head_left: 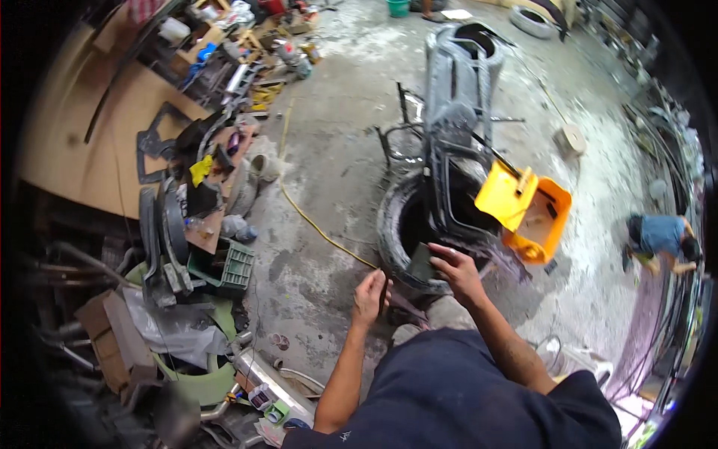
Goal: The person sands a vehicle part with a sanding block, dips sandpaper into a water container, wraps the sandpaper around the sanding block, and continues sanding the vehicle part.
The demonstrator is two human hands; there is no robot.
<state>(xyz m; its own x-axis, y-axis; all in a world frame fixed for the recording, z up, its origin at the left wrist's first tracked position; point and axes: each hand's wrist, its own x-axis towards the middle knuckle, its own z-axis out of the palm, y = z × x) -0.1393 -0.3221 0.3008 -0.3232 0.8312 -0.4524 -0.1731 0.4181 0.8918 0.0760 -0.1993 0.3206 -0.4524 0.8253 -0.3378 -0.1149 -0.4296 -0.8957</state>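
Note:
My right hand (pixel 458 274) is closed on a dark grey-green sheet (pixel 422 265) that looks like sandpaper. The sheet hangs over the near rim of an upright-opening tire (pixel 390 213). To its left, my left hand (pixel 366 298) pinches a narrow dark piece (pixel 384 293), seen nearly edge-on; its kind is unclear. The two hands are apart. Just beyond them, a long grey-and-black moulded panel (pixel 443 86) rests across the tire and reaches away to another tire (pixel 482 41) at the far end.
An orange-yellow plastic box (pixel 555 217) with a raised lid (pixel 502 193) stands right of the tire. A yellow hose (pixel 305 215) crosses the floor. Piled parts and a green crate (pixel 228 263) line the left. A person (pixel 662 238) crouches at the right.

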